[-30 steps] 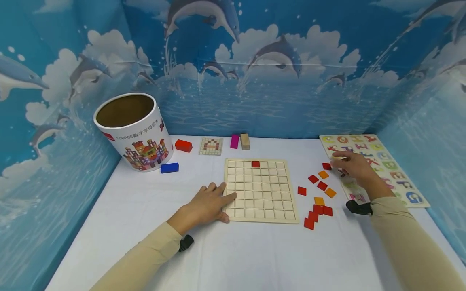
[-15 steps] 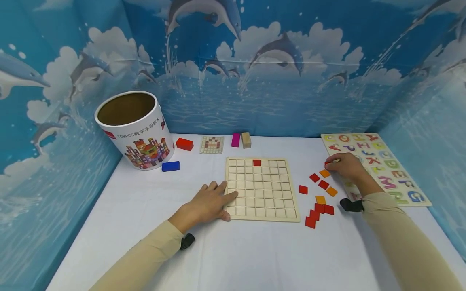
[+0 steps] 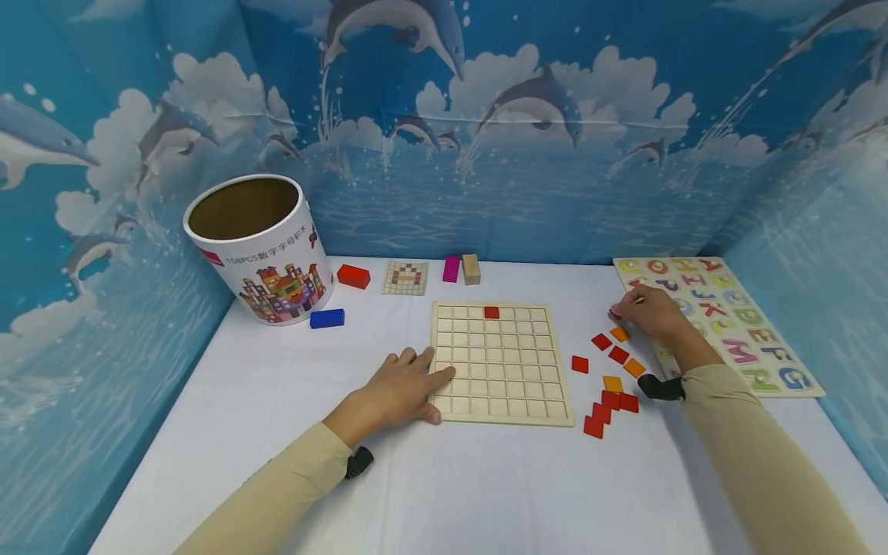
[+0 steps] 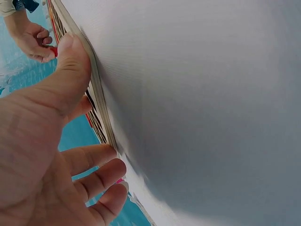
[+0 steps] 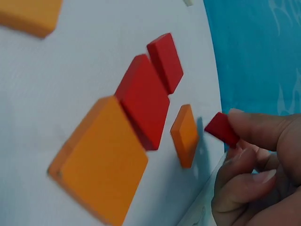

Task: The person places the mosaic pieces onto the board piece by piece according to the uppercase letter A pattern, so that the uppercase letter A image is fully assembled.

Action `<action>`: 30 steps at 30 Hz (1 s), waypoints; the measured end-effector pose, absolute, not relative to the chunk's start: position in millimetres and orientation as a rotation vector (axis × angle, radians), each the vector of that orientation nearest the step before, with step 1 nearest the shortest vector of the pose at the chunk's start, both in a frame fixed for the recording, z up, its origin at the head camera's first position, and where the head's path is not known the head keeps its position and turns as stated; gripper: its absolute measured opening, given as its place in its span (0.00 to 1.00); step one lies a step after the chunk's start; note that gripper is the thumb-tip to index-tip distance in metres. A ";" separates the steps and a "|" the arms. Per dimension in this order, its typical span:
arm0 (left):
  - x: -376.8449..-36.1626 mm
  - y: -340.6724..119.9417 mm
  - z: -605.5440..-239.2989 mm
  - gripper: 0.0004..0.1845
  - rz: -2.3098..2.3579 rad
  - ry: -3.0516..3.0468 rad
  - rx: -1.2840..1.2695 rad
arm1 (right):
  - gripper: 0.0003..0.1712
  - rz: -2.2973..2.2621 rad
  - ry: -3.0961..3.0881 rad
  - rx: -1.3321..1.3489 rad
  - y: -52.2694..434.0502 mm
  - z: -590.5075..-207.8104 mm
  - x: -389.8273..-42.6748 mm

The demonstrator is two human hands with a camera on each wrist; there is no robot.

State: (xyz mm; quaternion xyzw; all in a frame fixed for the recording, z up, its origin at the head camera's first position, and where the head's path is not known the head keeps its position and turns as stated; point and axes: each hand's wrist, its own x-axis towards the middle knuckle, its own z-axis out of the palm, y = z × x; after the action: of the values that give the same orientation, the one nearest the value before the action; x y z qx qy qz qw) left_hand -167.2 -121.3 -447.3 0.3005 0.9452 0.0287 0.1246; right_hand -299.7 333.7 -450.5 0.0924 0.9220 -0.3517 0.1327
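Note:
A wooden grid board (image 3: 502, 362) lies at the table's middle with one red tile (image 3: 491, 312) set in its top row. My left hand (image 3: 398, 385) rests flat on the board's lower left corner, thumb against its edge (image 4: 94, 89). My right hand (image 3: 648, 314) pinches a small red tile (image 5: 221, 129) just above the table, right of the board. Several loose red and orange tiles (image 3: 610, 370) lie scattered below that hand; in the right wrist view an orange tile (image 5: 99, 162) and red tiles (image 5: 146, 99) lie close by.
An alphabet puzzle board (image 3: 721, 320) lies at the right. A white cylindrical tub (image 3: 260, 247) stands at the back left, with a red block (image 3: 353, 275) and a blue block (image 3: 327, 317) beside it. A pattern card (image 3: 405, 277), a magenta block (image 3: 451, 268) and a wooden block (image 3: 471, 268) sit at the back.
My right hand closed on the topmost red tile and has lifted it slightly, shifting left. The left hand has stayed on the board's corner.

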 end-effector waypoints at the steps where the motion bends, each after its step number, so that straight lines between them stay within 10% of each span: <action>1: -167.1 -121.2 -447.2 0.44 0.085 2.755 0.877 | 0.21 -1.056 2.658 0.273 332.9 -450.5 -300.4; 30: -167.8 -120.6 -448.9 0.45 0.093 2.750 0.860 | 0.26 -1.974 1.853 0.134 230.0 -452.9 -294.9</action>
State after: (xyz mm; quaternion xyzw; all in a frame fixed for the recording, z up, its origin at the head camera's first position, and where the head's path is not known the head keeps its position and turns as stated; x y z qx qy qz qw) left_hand -167.8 -120.6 -448.9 0.2958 0.9460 0.0319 0.1288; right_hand -294.9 230.0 -452.9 0.0484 0.6679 -0.7113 0.2136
